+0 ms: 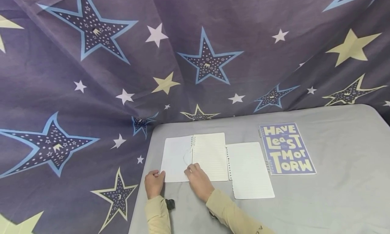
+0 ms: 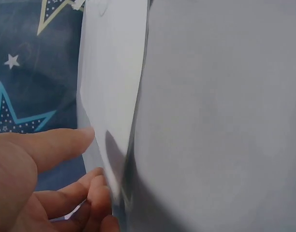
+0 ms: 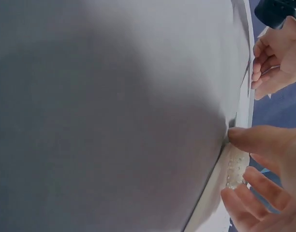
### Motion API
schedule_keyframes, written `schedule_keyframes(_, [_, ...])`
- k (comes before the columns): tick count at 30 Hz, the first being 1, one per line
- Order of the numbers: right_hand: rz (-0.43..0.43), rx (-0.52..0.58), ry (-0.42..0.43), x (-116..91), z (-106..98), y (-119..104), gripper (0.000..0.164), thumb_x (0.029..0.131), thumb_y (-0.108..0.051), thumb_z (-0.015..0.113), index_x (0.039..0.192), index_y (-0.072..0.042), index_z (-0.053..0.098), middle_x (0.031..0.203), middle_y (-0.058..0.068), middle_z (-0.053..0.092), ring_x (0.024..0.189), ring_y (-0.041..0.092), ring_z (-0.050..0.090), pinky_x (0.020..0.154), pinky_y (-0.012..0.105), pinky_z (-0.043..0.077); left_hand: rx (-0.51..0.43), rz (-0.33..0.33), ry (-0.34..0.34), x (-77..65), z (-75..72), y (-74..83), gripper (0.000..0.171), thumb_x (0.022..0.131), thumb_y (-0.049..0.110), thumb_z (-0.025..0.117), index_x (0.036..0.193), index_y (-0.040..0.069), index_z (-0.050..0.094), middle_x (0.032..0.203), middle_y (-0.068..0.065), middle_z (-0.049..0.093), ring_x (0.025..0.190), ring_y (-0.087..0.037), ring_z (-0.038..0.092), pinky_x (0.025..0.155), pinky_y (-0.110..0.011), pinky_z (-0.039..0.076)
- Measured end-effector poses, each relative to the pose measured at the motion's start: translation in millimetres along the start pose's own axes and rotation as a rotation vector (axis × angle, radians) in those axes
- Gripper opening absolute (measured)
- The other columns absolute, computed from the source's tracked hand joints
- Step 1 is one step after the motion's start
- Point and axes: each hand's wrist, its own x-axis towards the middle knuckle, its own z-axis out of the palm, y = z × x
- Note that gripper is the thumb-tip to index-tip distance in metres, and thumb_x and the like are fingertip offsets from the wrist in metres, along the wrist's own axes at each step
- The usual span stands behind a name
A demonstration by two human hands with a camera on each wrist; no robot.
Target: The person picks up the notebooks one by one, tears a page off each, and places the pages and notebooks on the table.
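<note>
A spiral notebook lies open, with a plain left page and a lined right page. At its lower left corner is my left hand; in the left wrist view the thumb reaches the page edge and the other fingers bend loosely beside it. My right hand rests at the bottom of the notebook near the spine. In the right wrist view its thumb touches the lower edge, while the fingers are spread and slightly bent over the page. A thin pale string lies by the binding.
Right of the open notebook lies another one turned to a white page, its torn-looking holes along the left. Farther right is a purple notebook with large cream lettering. All lie on a grey-covered surface, with a star-patterned curtain behind and at left.
</note>
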Motion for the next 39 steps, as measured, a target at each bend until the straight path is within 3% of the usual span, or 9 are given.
schedule_keyframes(7, [0.028, 0.106, -0.007, 0.2, -3.0, -0.9, 0.03, 0.078, -0.003, 0.068, 0.107, -0.008, 0.064, 0.105, 0.001, 0.055, 0.101, 0.013, 0.048, 0.086, 0.015, 0.046, 0.023, -0.018, 0.014, -3.7, -4.6, 0.1, 0.033, 0.08, 0.02, 0.067, 0.102, -0.005, 0.064, 0.088, -0.022, 0.065, 0.084, -0.036, 0.059, 0.078, -0.048, 0.046])
schedule_keyframes(12, [0.042, 0.117, -0.011, 0.7, -0.5, -2.3, 0.03, 0.076, -0.005, 0.069, 0.106, -0.01, 0.064, 0.106, 0.0, 0.055, 0.103, 0.013, 0.047, 0.087, 0.015, 0.045, 0.01, 0.0, 0.049, -5.4, -8.9, -2.0, 0.029, 0.08, 0.016, 0.067, 0.099, -0.005, 0.062, 0.087, -0.021, 0.062, 0.08, -0.034, 0.057, 0.076, -0.047, 0.045])
schedule_keyframes(22, [0.061, 0.093, -0.03, 2.5, 2.8, -8.2, 0.038, 0.075, -0.021, 0.076, 0.109, -0.011, 0.063, 0.106, -0.001, 0.055, 0.103, 0.013, 0.047, 0.089, 0.018, 0.045, -0.084, -0.04, 0.023, -7.8, -16.2, -2.6, 0.035, 0.084, 0.012, 0.063, 0.114, -0.003, 0.057, 0.095, -0.019, 0.063, 0.083, -0.031, 0.058, 0.076, -0.044, 0.047])
schedule_keyframes(30, [0.067, 0.02, -0.032, 7.1, 2.6, -14.6, 0.043, 0.075, -0.034, 0.075, 0.108, -0.009, 0.063, 0.101, 0.001, 0.057, 0.095, 0.014, 0.047, 0.081, 0.019, 0.047, -0.115, 0.049, 0.121, -15.5, -29.4, 9.7, 0.033, 0.084, 0.013, 0.063, 0.115, 0.002, 0.061, 0.093, -0.013, 0.062, 0.075, -0.022, 0.058, 0.065, -0.032, 0.047])
schedule_keyframes(39, [0.076, 0.015, -0.003, 9.2, 4.7, -19.6, 0.044, 0.078, -0.037, 0.071, 0.11, -0.007, 0.062, 0.1, 0.002, 0.06, 0.093, 0.016, 0.05, 0.079, 0.025, 0.046, -0.169, 0.103, 0.159, -29.7, -37.5, 25.1, 0.029, 0.083, 0.008, 0.062, 0.112, 0.004, 0.064, 0.089, -0.011, 0.064, 0.065, -0.015, 0.06, 0.056, -0.02, 0.05])
